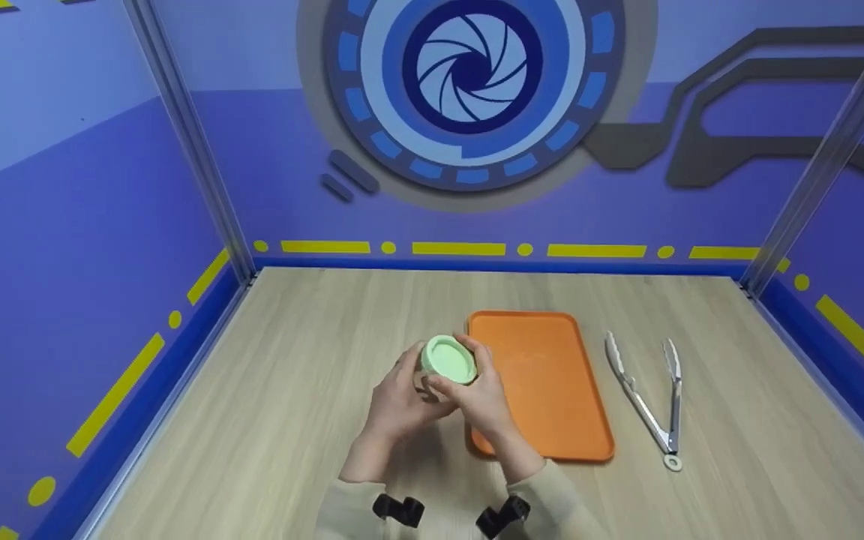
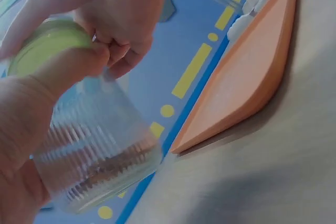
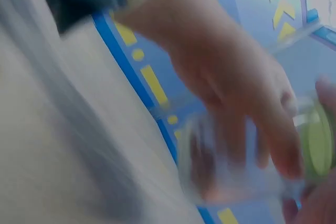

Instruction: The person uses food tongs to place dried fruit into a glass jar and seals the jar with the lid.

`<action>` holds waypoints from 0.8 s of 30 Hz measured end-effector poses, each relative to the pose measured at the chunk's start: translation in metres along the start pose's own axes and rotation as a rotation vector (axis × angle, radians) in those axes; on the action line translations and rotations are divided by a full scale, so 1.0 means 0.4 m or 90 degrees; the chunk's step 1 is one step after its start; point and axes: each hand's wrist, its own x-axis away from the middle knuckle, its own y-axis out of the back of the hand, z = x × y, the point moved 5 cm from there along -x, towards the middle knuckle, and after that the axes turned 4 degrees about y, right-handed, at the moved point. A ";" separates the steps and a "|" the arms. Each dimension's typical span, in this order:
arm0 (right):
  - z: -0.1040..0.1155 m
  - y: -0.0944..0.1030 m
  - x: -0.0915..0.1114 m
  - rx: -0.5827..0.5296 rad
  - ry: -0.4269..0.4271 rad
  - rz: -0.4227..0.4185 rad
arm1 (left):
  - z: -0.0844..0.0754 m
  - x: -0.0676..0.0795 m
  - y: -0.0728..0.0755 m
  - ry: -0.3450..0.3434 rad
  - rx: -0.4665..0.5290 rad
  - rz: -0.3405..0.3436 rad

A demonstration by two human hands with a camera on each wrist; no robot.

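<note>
Both hands hold a clear ribbed jar with a pale green lid above the table, left of the orange tray. My left hand wraps round the jar's body; in the left wrist view its thumb lies across just below the lid. The right hand grips the lid at its rim, fingers on the far side and thumb on the near side. From the right wrist side, the left hand covers much of the jar, and the picture is blurred. Fingers hide most of the body from above.
An orange tray lies flat on the wooden table, right beside the hands. Farther right, metal tongs lie spread apart. Blue and purple panels wall in the back and sides.
</note>
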 end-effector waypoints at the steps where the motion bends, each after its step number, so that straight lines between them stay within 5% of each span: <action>1: 0.002 0.006 -0.005 -0.028 0.013 0.049 | 0.003 -0.001 0.003 0.016 0.044 0.027; 5: 0.009 0.025 -0.013 -0.113 0.046 0.190 | 0.014 0.001 0.009 0.051 0.196 0.118; 8: 0.010 0.029 -0.014 -0.088 0.053 0.202 | 0.019 0.003 0.009 0.055 0.250 0.146; 12: 0.001 0.021 -0.013 -0.041 0.041 0.139 | 0.027 0.003 0.005 0.060 0.251 0.128; 19: -0.021 -0.011 0.002 0.021 0.004 -0.053 | 0.024 0.002 0.001 0.005 0.018 -0.027; 24: -0.013 -0.026 0.016 0.032 -0.007 -0.162 | 0.011 0.002 -0.012 -0.018 -0.040 -0.075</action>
